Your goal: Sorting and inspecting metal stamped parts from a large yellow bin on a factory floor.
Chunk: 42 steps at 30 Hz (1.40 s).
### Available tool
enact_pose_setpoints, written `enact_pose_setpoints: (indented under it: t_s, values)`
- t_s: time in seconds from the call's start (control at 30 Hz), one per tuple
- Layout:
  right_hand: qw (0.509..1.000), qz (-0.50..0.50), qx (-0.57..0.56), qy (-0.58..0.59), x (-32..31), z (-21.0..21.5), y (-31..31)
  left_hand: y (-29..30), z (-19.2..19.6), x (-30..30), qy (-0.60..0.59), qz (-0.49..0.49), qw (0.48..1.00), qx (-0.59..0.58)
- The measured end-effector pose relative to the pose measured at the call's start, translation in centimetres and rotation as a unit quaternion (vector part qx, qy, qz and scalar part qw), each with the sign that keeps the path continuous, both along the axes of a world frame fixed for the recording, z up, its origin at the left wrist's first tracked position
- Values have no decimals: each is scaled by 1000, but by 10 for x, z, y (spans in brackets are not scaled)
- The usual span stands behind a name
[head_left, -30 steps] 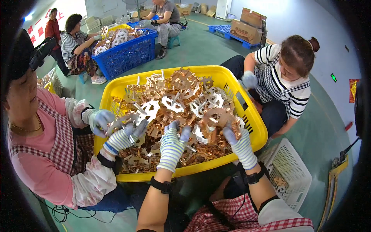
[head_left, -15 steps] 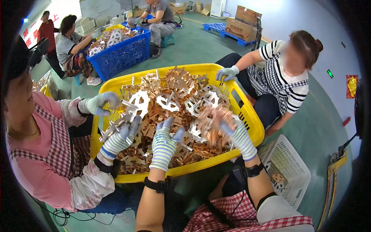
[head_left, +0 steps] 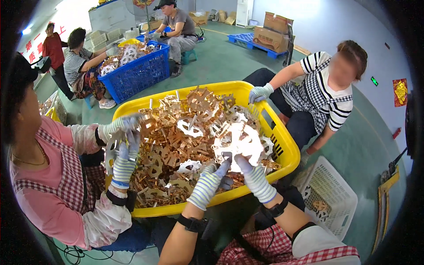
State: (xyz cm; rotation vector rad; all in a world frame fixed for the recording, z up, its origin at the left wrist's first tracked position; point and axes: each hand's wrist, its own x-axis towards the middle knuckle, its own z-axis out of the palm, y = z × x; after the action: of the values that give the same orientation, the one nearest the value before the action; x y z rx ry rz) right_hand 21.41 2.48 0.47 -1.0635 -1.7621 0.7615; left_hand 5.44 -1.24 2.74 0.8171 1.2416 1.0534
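Nearest my camera is a red-and-white gingham apron (head_left: 247,249), with black wristbands on both forearms. From my remote seat I see the right hand (head_left: 258,183), in a striped glove, closed on a slotted metal plate (head_left: 240,143), thumb over its lower edge, the other fingers mostly hidden. The left hand (head_left: 207,186), gloved alike, has its thumb at the plate's lower left edge; I can't tell how firmly it grips, because glare washes the metal out. The plate is above the right-hand side of a heap of copper-coloured and silvery metal parts (head_left: 172,143), which fills a yellow plastic basket (head_left: 154,210). Right of that, a white slatted crate (head_left: 346,210) holds a few parts.

At my left, a co-worker in pink handles a grey metal piece (head_left: 110,154). Across the basket, another co-worker's gloved hand (head_left: 261,93) rests on the rim. Farther off, I make out a loaded blue basket (head_left: 137,79) with people around it, and cardboard boxes (head_left: 270,39) on a blue pallet (head_left: 240,40).
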Motion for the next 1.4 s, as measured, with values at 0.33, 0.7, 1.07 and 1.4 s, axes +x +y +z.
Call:
enact_pose_setpoints:
  t_s: [0.33, 0.7, 1.07, 1.4]
  values:
    - [968, 160, -158, 111, 5, 18, -6, 14, -2, -21, 576, 165, 756, 263]
    - [998, -21, -56, -2, 12, 19, 14, 2, 0, -25, 493, 83, 759, 417]
    - [974, 104, 36, -199, 1, -7, -2, 18, -26, -33, 338, 191, 886, 252]
    - [982, 72, -65, -163, -1, -15, 21, 11, -20, -29, 300, 181, 900, 258]
